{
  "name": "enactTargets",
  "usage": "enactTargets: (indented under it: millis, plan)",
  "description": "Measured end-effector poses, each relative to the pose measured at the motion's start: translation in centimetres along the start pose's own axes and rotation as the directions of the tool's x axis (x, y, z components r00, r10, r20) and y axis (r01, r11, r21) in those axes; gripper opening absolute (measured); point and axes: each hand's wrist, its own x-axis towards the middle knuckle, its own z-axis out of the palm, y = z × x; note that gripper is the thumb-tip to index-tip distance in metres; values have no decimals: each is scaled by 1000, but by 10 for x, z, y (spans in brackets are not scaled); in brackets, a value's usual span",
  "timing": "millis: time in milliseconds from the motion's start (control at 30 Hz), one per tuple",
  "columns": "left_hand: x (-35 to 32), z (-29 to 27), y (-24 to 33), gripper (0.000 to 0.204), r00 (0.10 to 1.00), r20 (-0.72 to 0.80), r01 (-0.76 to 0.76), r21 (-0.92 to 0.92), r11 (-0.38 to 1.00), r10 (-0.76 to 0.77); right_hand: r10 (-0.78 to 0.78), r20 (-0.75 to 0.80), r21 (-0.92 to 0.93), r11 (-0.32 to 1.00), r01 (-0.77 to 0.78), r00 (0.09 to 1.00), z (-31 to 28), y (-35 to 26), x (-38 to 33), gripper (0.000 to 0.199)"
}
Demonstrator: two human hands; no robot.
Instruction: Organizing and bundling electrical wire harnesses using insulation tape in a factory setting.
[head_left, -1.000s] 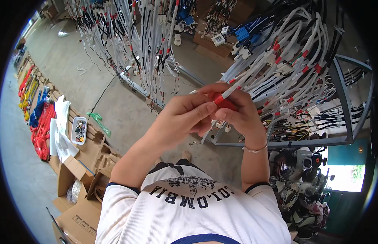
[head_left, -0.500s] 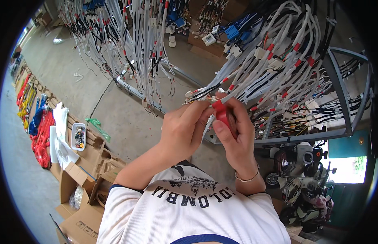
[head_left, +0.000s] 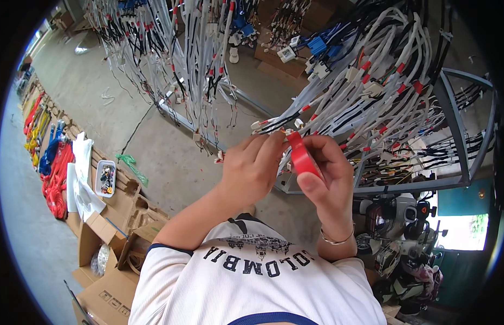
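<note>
My right hand (head_left: 334,170) grips a roll of red tape (head_left: 303,158), thumb on its near side and fingers behind it. Close beside it, the fingers of my left hand (head_left: 247,172) are closed on the end of a wire harness, where the red tape meets the wires. Small white connectors (head_left: 299,123) stick out just above my fingertips, and a few wire ends (head_left: 219,157) show left of my left hand. My left fingers hide the exact spot they pinch. The hanging white-sleeved harnesses (head_left: 349,103) with red tape bands run up and right from my hands.
More wire harnesses (head_left: 195,54) hang at the far left from a grey metal frame (head_left: 409,185). On the left are cardboard boxes (head_left: 108,295), a white tub of small parts (head_left: 105,179), and red, yellow and blue bundles (head_left: 56,189). Scooters (head_left: 392,216) stand at the right.
My right hand with the tape roll has shifted slightly right and down, and the roll is turned to show more of its red outer face. My left hand stays at the wires.
</note>
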Motion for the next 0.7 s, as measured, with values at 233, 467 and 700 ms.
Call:
enactTargets:
  millis: [233, 467, 700]
  plan:
    - [-11, -2, -7, 23, 976, 56, 217, -94, 972, -212, 127, 344, 171, 966, -195, 930, -8, -15, 17, 70]
    - [4, -19, 9, 19, 690, 460, 709, -585, 395, -559, 29, 212, 310, 946, -96, 977, 0, -2, 16, 54]
    - [27, -40, 5, 29, 512, 796, 827, -558, -64, -321, -370, -184, 37, 923, 383, 911, -7, 37, 45, 69]
